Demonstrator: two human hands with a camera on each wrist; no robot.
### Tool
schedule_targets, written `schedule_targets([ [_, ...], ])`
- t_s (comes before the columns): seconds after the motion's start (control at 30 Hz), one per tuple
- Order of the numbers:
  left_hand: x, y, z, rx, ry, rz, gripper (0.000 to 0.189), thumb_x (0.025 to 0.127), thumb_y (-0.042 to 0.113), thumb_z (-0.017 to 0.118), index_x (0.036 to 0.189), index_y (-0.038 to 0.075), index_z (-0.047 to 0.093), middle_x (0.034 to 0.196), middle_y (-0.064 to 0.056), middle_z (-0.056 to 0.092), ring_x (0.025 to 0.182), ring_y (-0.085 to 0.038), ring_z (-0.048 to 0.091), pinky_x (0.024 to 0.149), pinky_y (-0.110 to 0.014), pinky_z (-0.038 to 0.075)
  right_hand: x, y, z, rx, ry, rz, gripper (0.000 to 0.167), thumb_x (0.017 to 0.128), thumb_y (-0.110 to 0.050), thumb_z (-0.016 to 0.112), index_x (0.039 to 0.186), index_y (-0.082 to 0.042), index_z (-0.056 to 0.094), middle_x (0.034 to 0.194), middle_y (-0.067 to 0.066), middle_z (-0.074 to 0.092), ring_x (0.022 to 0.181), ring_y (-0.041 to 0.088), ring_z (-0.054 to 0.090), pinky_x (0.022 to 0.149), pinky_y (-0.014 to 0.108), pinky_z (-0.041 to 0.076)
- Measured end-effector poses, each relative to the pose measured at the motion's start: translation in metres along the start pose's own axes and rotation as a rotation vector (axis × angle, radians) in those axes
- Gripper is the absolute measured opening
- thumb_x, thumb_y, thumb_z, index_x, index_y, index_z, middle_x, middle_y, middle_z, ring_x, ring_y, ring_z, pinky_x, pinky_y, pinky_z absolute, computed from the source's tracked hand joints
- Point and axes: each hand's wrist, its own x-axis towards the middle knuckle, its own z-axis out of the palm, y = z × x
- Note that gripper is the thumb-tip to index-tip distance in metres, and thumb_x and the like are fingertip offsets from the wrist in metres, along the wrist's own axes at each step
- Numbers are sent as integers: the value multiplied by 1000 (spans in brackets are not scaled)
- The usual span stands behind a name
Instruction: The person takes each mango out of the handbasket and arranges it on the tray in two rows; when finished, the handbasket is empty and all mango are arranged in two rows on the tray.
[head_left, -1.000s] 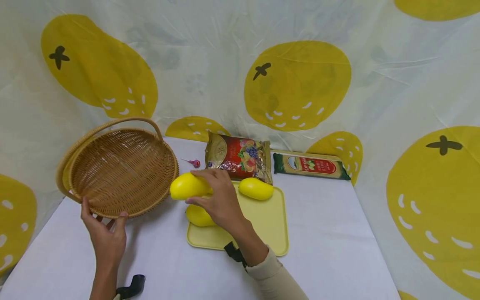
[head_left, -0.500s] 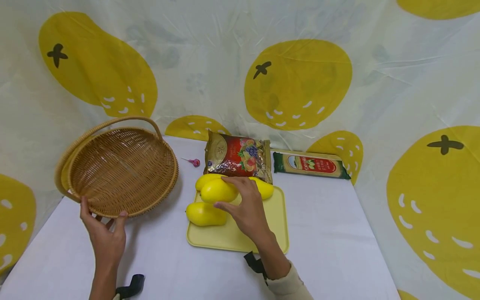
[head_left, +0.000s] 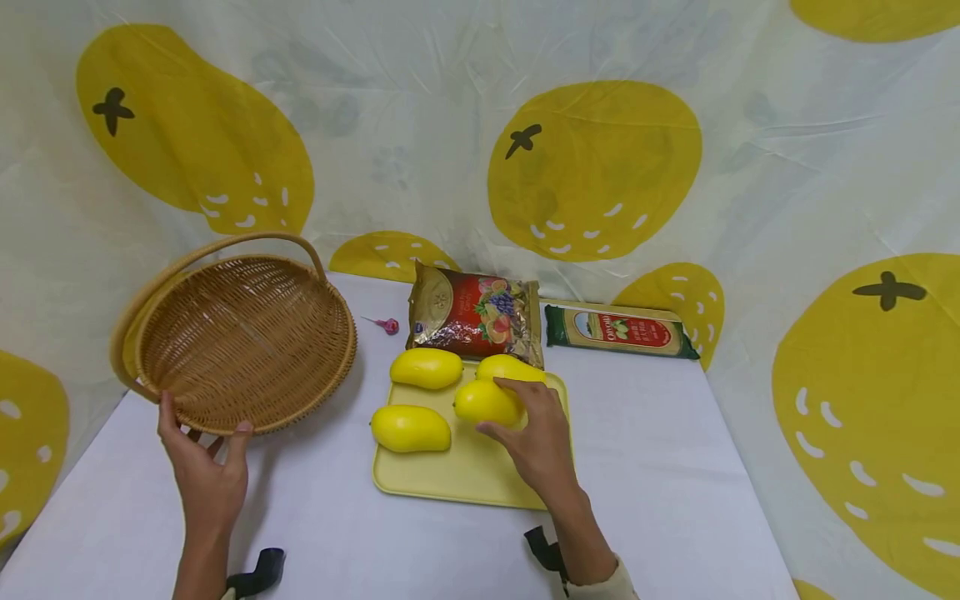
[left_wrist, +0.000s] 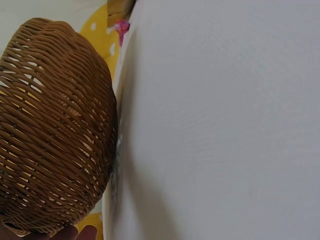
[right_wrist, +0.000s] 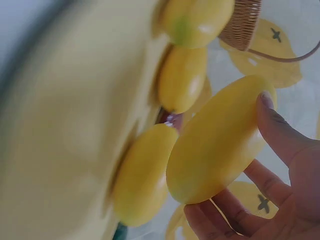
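Note:
A brown wicker basket (head_left: 247,342) with an arched handle is tilted toward me at the left, its inside bare. My left hand (head_left: 206,475) grips its near rim, thumb inside and fingers underneath. Between thumb and fingers, my right hand (head_left: 536,433) holds a yellow mango (right_wrist: 220,140) above the pale yellow tray (head_left: 450,479). Three more mangoes lie on that tray: one at back left (head_left: 426,368), one at front left (head_left: 411,428), and one at back right (head_left: 510,367), partly covered by the held mango in the head view.
Behind the tray lies a red and gold candy bag (head_left: 476,312). A green-ended packet (head_left: 622,331) is to its right, and a pink lollipop (head_left: 387,326) sits between bag and basket. A fruit-print curtain (head_left: 420,125) hangs behind the white-covered table (head_left: 660,467).
My right hand has carried the mango rightward from near the basket to over the tray's right half, uncovering the two left mangoes. The left hand and basket stay nearly still.

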Motion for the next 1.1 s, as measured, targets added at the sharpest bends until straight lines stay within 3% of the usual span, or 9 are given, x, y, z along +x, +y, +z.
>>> schedule_targets([
  [0.2, 3, 3, -3, 12, 1, -12, 97, 99, 9, 69, 171, 29, 7, 176, -1, 16, 155, -43, 32, 121, -47, 46, -11, 18, 4, -69, -5, 50, 63, 77, -31, 96, 135, -19, 73, 130, 11, 67, 119, 30, 55, 105, 51, 50],
  [0.4, 8, 4, -5, 18, 9, -27, 94, 100, 11, 66, 171, 29, 8, 176, -3, 17, 156, -44, 33, 120, -39, 46, -14, 25, 8, -124, -46, 93, 65, 76, -33, 96, 135, -21, 72, 128, 11, 65, 115, 28, 53, 100, 46, 52],
  [0.77, 17, 10, -12, 5, -16, -31, 88, 102, 11, 64, 170, 31, 12, 174, -1, 23, 152, -35, 37, 113, -26, 47, -14, 29, 13, -220, -16, 59, 64, 75, -37, 97, 131, -18, 74, 122, 11, 65, 108, 26, 53, 89, 43, 53],
  [1.1, 19, 17, -13, 24, -22, -47, 87, 104, 16, 62, 170, 34, 9, 175, 2, 19, 159, -37, 31, 122, -36, 44, -16, 29, 17, -270, 35, 16, 72, 70, -41, 99, 134, -18, 73, 125, 10, 65, 111, 27, 53, 87, 43, 56],
])
